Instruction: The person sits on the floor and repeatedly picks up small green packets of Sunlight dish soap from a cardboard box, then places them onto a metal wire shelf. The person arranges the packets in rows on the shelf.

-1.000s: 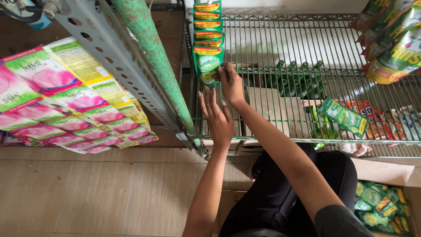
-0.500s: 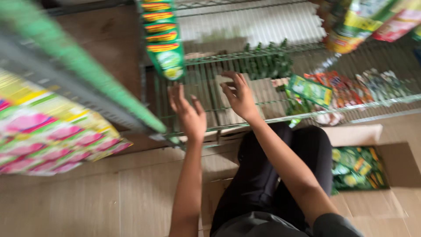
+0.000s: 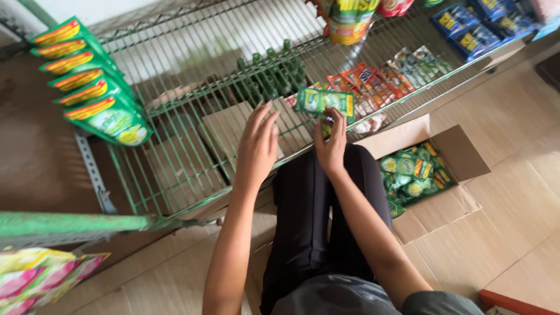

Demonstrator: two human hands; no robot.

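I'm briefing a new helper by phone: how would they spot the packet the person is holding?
Start at the green wire shelf. At its front edge, the right hand pinches a small green sachet, just left of the orange and red packets. It alone is lifted off the wire, held in fingers.

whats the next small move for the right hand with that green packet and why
Probably set the green sachet strip down on the wire shelf, in the bare stretch beside the dark green bottles. The right hand pinches the strip's lower edge just above the shelf, the left hand hovers open over that bare stretch, and more green packets wait in the open cardboard box.
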